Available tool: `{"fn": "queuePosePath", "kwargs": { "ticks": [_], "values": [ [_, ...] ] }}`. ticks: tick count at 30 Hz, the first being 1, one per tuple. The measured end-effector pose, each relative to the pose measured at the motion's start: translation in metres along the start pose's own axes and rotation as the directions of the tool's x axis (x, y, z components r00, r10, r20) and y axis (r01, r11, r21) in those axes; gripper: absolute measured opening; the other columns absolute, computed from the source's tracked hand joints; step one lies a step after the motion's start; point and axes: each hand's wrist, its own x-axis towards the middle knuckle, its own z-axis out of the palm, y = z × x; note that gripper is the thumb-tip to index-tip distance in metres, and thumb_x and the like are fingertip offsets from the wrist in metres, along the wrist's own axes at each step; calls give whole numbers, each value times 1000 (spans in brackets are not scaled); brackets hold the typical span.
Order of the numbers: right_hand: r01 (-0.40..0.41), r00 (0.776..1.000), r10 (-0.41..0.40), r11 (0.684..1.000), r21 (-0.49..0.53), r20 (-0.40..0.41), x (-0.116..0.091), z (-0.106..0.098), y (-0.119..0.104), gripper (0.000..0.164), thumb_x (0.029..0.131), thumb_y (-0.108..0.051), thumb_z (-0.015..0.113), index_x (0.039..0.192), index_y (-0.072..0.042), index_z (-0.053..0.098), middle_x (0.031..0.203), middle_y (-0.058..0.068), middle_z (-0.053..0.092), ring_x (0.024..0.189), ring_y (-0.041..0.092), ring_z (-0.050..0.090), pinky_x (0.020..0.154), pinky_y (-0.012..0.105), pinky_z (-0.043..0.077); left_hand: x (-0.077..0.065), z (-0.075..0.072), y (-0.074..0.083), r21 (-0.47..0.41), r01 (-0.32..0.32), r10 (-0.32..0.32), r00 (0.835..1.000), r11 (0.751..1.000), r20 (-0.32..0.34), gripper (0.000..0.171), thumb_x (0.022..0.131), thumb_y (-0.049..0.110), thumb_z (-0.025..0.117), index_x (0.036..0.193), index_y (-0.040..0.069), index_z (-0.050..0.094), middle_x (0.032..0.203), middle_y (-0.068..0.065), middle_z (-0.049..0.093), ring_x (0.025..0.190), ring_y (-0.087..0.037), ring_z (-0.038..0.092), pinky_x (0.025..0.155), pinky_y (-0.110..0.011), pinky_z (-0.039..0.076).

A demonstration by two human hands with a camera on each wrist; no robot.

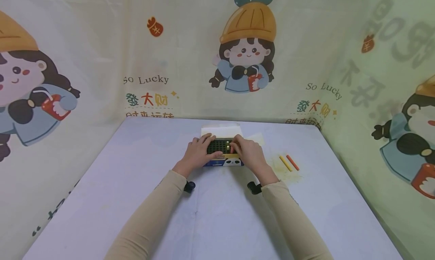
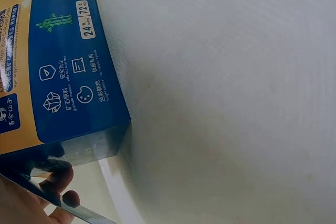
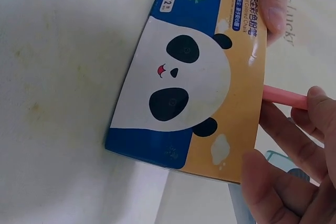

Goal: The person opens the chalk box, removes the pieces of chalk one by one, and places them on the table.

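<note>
Colored-chalk box [image 1: 227, 158] sits on the surface [image 1: 217, 214], panda panel [image 3: 176, 80] nearest. Yellow chalk stick [image 1: 286, 163] and orange-red chalk stick [image 1: 292, 162] lie to its right. Left hand [image 1: 198, 151] grips its left end, seemingly steadying it; right hand [image 1: 250, 151], bent inward over its opening [image 1: 216, 146], pinches pink chalk stick [image 3: 285, 97].

I am remotely logging a blue-and-orange chalk box [image 3: 241, 93] with a black-and-white panda print [image 3: 176, 90], and noting a pink stick [image 3: 286, 97], a yellow stick [image 1: 285, 163] and an orange-red stick [image 1: 292, 162].
</note>
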Motion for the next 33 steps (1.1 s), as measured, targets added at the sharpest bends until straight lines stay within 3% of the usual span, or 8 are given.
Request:
{"fn": "queuePosePath", "kwargs": {
  "ticks": [20,33],
  "values": [
    [-27,999,28,999,38,-23,1,2,4,19,100,-37,48,105,-20,54,63,-5,55,46,13,45,43,29,37,0,-1,0,-1,-11,11,1000,1000,0,90,80,84,34,150,28,32,156,0,25,125,-38,39,98,-57,35],
    [-5,994,10,999,50,-108,4,-1,0,21,102,-35,45,111,-18,54,67,-5,58,46,11,44,43,26,37,-1,-4,2,7,-3,3,1000,1000,17,89,80,83,35,151,29,30,156,0,25,126,-39,38,100,-57,34]
  ]
}}
